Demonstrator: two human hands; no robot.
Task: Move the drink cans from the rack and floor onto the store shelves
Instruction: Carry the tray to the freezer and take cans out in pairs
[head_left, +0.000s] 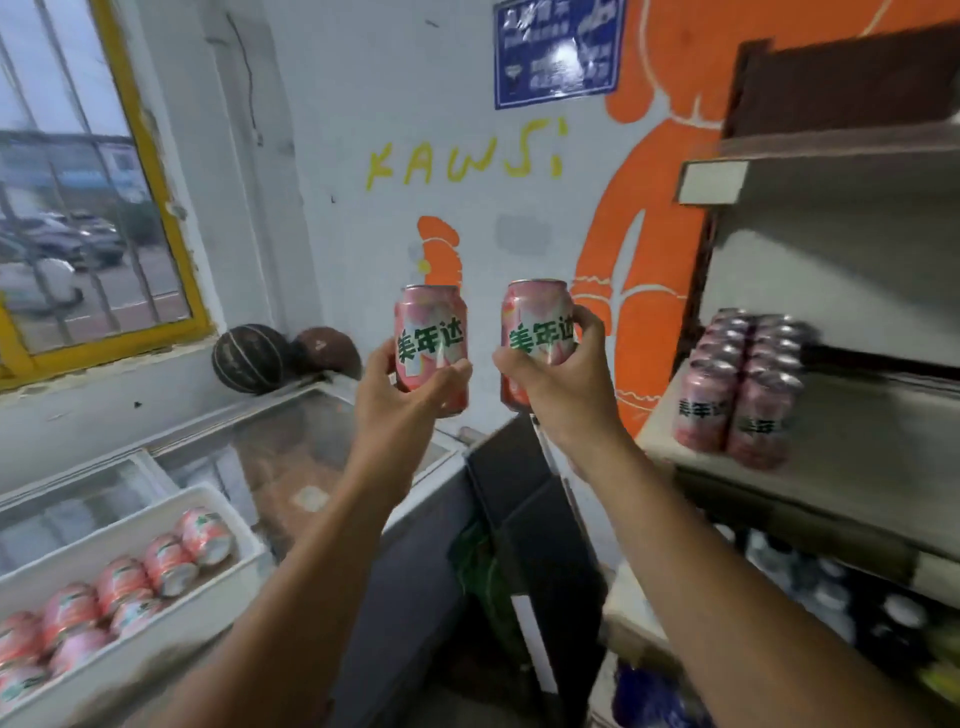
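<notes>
Tray cans (171, 564): lying on their sides in a white tray (228, 574) at lower left, long axes level, ends toward the camera.
Left hand (400, 387): curled round the lower half of the left can (431, 332), thumb across the front.
Left can: close to upright, top up, label facing the camera, its upper half clear above the grip.
Right hand (563, 376): wrapped round the right can (535, 322), fingers on its right side.
Right can: upright, top above the fingers, just beside the left can, apart.
Shelf cans (743, 384): standing in two rows on the shelf (857, 447), right.
Balls (249, 358): two, against the wall.
</notes>
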